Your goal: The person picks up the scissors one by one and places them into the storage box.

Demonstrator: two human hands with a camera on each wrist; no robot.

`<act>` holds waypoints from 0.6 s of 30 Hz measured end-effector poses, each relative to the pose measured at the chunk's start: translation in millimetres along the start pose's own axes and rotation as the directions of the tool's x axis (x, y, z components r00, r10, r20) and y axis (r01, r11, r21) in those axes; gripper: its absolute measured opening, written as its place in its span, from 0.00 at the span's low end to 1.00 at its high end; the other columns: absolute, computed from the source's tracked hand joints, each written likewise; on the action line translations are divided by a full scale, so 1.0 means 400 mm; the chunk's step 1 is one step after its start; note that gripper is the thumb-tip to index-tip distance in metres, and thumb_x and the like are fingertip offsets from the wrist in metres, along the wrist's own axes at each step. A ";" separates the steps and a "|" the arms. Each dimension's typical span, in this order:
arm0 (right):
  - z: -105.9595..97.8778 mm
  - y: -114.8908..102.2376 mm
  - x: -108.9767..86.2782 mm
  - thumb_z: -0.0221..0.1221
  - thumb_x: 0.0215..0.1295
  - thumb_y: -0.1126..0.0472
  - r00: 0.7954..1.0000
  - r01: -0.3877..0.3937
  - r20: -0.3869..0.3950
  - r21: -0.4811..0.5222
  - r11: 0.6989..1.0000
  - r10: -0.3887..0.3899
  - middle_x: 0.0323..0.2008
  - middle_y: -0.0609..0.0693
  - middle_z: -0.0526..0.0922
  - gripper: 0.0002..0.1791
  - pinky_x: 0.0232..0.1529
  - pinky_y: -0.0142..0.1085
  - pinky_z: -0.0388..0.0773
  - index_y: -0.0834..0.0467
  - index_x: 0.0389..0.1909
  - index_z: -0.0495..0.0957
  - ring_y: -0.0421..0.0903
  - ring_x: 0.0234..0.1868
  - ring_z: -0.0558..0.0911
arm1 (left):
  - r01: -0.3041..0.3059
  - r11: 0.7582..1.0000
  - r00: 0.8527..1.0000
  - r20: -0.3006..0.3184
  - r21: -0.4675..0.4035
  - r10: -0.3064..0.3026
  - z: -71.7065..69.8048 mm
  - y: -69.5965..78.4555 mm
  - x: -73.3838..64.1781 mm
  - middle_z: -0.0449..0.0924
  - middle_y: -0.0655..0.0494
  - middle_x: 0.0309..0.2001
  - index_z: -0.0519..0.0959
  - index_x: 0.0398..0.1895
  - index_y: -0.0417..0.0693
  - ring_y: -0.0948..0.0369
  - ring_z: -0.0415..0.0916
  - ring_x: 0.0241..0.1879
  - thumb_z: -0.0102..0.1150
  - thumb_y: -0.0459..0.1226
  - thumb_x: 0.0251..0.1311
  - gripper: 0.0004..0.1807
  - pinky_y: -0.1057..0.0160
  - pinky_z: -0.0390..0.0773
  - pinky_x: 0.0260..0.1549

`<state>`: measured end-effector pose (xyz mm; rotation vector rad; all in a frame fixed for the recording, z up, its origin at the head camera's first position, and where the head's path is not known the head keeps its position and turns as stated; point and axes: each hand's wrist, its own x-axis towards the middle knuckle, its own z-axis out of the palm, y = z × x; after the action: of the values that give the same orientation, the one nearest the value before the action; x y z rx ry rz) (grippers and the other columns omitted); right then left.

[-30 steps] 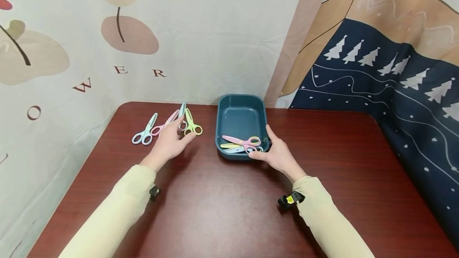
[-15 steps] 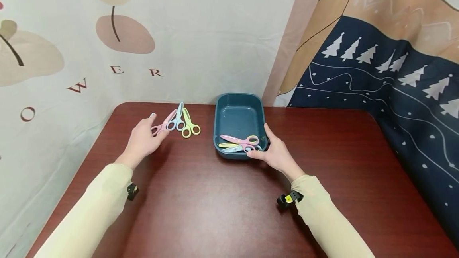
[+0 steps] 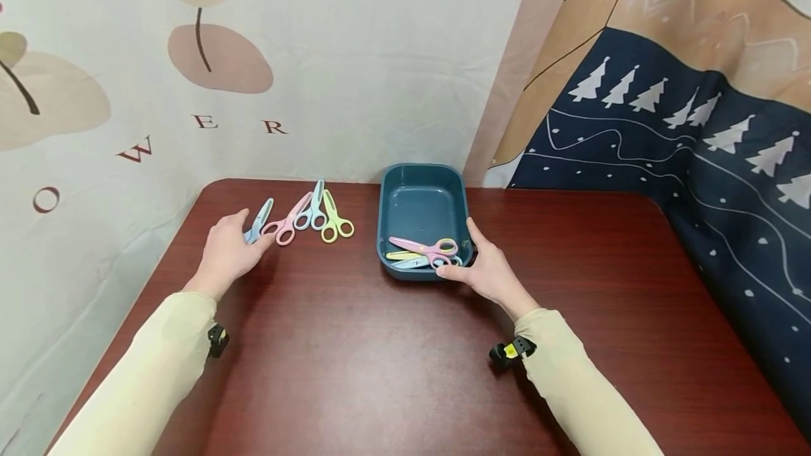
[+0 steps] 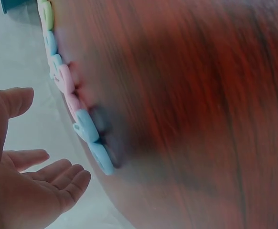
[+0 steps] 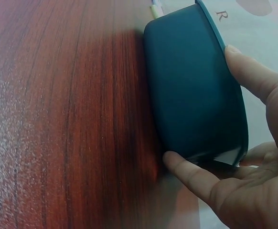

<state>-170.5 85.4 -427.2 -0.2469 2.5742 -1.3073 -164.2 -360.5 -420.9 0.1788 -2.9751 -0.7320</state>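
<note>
My left hand hovers at the leftmost light-blue scissors, partly covering their handles. In the left wrist view its thumb and fingers are spread, with a gap to the scissors. Pink scissors, a second light-blue pair and green scissors lie rightward in a row. My right hand grips the near right corner of a dark teal bin, thumb at the rim and fingers against the outer wall. Inside the bin lie pink scissors, with yellow scissors and light-blue scissors partly beneath.
The dark red wooden table ends at a pale printed cloth behind it. A navy cloth with white trees hangs along the right side. A small black device sits at each wrist.
My left hand has moved left from over the middle scissors, past the pink pair, to the leftmost blue scissors. The right hand stays on the bin; the scissors inside have not moved.
</note>
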 end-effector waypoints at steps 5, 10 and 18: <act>0.000 0.001 0.001 0.76 0.58 0.48 1.000 -0.002 0.004 -0.013 1.000 0.003 0.80 0.62 0.55 0.64 0.72 0.58 0.65 0.58 0.84 0.42 0.61 0.76 0.63 | 0.021 1.000 1.000 0.022 0.001 -0.021 0.001 -0.020 0.005 0.61 0.18 0.67 0.57 0.73 0.19 0.26 0.58 0.67 0.60 0.44 0.69 0.43 0.30 0.61 0.65; 0.001 0.002 0.001 0.75 0.58 0.47 1.000 -0.005 0.006 -0.012 1.000 0.005 0.80 0.62 0.55 0.64 0.72 0.59 0.65 0.58 0.84 0.42 0.61 0.76 0.63 | 0.051 0.999 0.998 0.044 0.005 -0.052 0.005 -0.036 0.009 0.62 0.18 0.66 0.58 0.73 0.19 0.27 0.60 0.65 0.60 0.43 0.69 0.42 0.29 0.63 0.64; 0.001 -0.001 -0.001 0.75 0.58 0.48 1.000 -0.005 0.003 -0.005 1.000 0.005 0.80 0.62 0.56 0.64 0.71 0.59 0.67 0.58 0.84 0.42 0.61 0.75 0.64 | 0.116 0.991 0.987 0.105 0.065 -0.123 0.004 -0.039 0.006 0.62 0.17 0.65 0.56 0.73 0.19 0.26 0.62 0.62 0.58 0.42 0.68 0.42 0.28 0.66 0.60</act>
<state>-170.0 85.1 -427.1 -0.2432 2.5738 -1.2979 -165.5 -373.8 -429.3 0.3345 -3.1140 -0.6881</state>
